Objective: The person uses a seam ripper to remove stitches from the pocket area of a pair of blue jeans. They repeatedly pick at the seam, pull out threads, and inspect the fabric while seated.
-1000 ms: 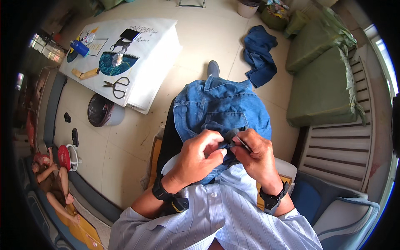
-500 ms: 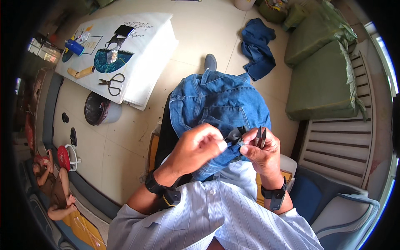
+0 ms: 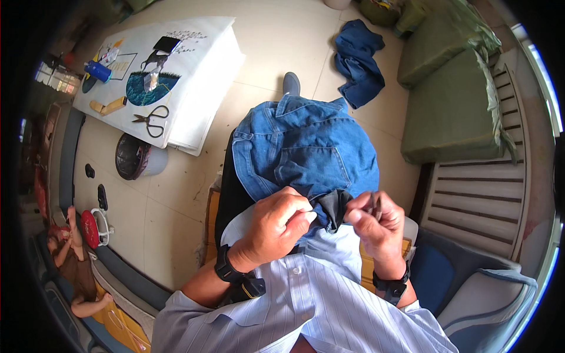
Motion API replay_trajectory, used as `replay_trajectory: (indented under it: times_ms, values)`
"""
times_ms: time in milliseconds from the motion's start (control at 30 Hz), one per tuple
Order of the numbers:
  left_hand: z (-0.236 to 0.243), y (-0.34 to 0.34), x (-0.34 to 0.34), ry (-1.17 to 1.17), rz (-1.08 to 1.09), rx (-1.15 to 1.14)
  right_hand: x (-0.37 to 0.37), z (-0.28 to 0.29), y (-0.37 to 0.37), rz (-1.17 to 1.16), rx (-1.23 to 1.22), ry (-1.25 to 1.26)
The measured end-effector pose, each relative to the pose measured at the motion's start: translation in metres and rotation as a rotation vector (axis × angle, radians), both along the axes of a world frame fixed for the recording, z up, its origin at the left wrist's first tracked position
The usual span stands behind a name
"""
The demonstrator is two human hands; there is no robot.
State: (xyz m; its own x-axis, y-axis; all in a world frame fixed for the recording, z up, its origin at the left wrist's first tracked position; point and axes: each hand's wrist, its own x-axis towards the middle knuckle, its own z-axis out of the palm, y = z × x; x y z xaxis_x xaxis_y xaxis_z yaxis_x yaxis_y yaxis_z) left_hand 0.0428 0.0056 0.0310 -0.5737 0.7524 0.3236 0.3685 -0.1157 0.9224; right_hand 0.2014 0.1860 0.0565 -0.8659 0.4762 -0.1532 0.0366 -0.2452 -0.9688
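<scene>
Blue denim jeans (image 3: 312, 165) lie bunched over my lap, with a back pocket facing up. At their near edge a dark grey lining cloth (image 3: 334, 207) is turned out between my hands. My left hand (image 3: 275, 223) is closed in a pinch at the left side of this cloth, its fingertips against the jeans fabric. In my right hand (image 3: 376, 229), closed, are small thread snips (image 3: 375, 204), their dark blades pointing up between the fingers. The thumb and forefinger of that hand are pinched at the lining's right side; any thread there is too small to see.
A white-covered table (image 3: 203, 94) at the far left bears large scissors (image 3: 152, 121) and a blue roll (image 3: 97, 71). Beside it stands a waste bin (image 3: 141, 156). More denim (image 3: 359, 65) lies on the floor, near green wrapped bundles (image 3: 450, 109). A person (image 3: 76, 265) reclines at left.
My hands have moved slightly apart, and the right hand has turned so the snips show less. More of the dark lining is spread between them. The view has shifted a little.
</scene>
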Motion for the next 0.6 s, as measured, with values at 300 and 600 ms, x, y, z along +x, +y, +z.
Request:
replay_trajectory:
  times_ms: [300, 600]
  values:
    - [0.001, -0.007, -0.007, 0.182, -0.050, -0.006, -0.019, -0.001, 0.005, 0.134, 0.137, -0.226]
    - [-0.002, -0.036, -0.016, 0.114, -0.118, -0.140, 0.007, -0.023, 0.013, 0.102, -0.332, 0.026]
